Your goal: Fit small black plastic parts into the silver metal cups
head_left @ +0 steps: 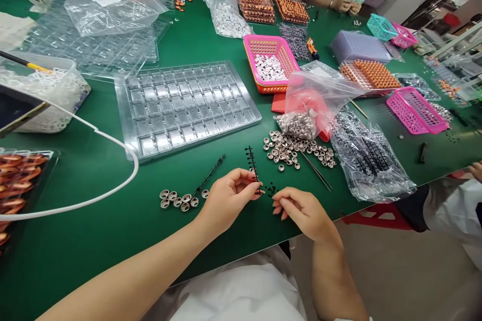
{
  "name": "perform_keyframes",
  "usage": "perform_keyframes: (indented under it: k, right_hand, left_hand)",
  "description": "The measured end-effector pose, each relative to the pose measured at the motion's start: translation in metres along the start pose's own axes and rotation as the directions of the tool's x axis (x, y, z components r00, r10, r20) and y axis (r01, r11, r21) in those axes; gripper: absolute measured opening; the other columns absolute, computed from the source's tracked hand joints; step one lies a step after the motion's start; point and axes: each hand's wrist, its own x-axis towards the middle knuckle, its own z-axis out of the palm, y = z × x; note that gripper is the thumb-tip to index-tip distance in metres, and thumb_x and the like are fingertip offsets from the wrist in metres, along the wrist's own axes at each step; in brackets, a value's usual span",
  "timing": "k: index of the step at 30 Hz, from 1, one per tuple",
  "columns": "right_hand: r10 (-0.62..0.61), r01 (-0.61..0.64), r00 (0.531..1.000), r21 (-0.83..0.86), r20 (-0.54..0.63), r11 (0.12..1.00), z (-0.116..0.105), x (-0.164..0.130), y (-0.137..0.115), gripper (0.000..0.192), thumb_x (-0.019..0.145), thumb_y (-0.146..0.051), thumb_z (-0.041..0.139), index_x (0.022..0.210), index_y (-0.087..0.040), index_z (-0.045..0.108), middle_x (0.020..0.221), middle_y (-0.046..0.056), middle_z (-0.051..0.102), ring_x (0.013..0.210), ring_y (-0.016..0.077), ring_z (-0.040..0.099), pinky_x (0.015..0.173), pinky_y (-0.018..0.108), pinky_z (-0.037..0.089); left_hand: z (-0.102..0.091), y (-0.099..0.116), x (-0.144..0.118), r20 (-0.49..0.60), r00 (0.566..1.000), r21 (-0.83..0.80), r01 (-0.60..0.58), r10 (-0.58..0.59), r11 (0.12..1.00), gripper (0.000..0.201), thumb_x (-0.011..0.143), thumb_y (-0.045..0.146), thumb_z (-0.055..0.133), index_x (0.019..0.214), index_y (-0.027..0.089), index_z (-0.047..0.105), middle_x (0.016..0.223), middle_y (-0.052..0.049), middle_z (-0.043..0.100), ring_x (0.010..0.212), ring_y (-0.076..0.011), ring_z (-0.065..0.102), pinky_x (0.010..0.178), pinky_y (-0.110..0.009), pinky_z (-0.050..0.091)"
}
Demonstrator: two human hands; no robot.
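Seven or so metal rings (pixel 179 199) sit lined up on the green worktop (pixel 94 241) left of the hands, which looks like the finished part; the big loose ring pile (pixel 297 150) and the clear compartment tray (pixel 186 105), empty as far as I can see, suggest most is left. Left hand (pixel 229 198) has its grip pinched on the black parts sprue (pixel 253 165), which stands just above the fingers. Right hand (pixel 301 210) has fingertips pressed together over tiny black bits (pixel 270 190); can't tell whether it holds one. A second sprue (pixel 209 175) lies flat nearby. Bag (pixel 371 160) contents are blurred.
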Motion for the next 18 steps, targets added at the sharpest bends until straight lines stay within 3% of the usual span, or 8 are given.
perform_keyframes:
  k: [4,8,12,15,18]
  right_hand:
    - [-0.080,0.107,0.977,0.127,-0.198,0.986,0.005,0.013,0.001,0.019,0.095,-0.031,0.052,0.101,-0.020,0.067,0.095,0.006,0.068,0.085,0.0184,0.068,0.072,0.030,0.058]
    - [-0.041,0.105,0.944,0.183,-0.326,0.977,0.007,0.012,0.003,0.016,0.093,-0.031,0.058,0.102,-0.022,0.066,0.083,0.003,0.068,0.073,0.0165,0.068,0.065,0.028,0.058]
    - [-0.102,0.129,0.928,0.053,-0.358,0.990,0.018,0.010,-0.001,0.010,0.090,-0.027,0.062,0.099,-0.024,0.067,0.083,0.001,0.064,0.072,0.0140,0.063,0.063,0.024,0.053]
    - [-0.201,0.194,0.920,-0.054,-0.336,0.979,0.030,0.012,-0.006,0.008,0.088,-0.023,0.063,0.096,-0.023,0.065,0.090,0.002,0.060,0.075,0.0140,0.059,0.067,0.025,0.050]
    - [-0.225,0.199,0.918,-0.109,-0.328,0.974,0.039,0.014,-0.010,0.003,0.088,-0.022,0.061,0.091,-0.022,0.062,0.086,0.001,0.058,0.070,0.0130,0.054,0.063,0.025,0.046]
  left_hand:
    - [-0.001,-0.002,-0.001,0.012,1.000,0.001,-0.004,0.004,1.000,0.021,0.079,0.031,0.071,0.087,0.015,0.061,0.083,-0.001,0.064,0.082,-0.0158,0.063,0.081,-0.035,0.059]
    - [-0.001,-0.003,-0.002,0.017,1.000,0.003,-0.014,0.014,1.000,0.019,0.078,0.030,0.070,0.087,0.015,0.061,0.084,-0.002,0.066,0.083,-0.0167,0.065,0.082,-0.035,0.057]
    - [0.000,-0.005,-0.003,0.032,0.999,0.016,-0.028,0.028,0.999,0.017,0.078,0.028,0.070,0.085,0.016,0.061,0.083,-0.002,0.067,0.082,-0.0174,0.066,0.082,-0.034,0.057]
    - [0.001,-0.009,-0.004,0.034,0.996,0.103,-0.088,0.084,0.991,0.015,0.078,0.027,0.069,0.088,0.017,0.063,0.084,-0.003,0.067,0.080,-0.0173,0.066,0.078,-0.031,0.056]
    - [0.001,-0.012,-0.004,0.036,0.988,0.192,-0.152,0.147,0.970,0.013,0.080,0.027,0.067,0.089,0.018,0.066,0.085,-0.003,0.068,0.081,-0.0175,0.066,0.075,-0.028,0.054]
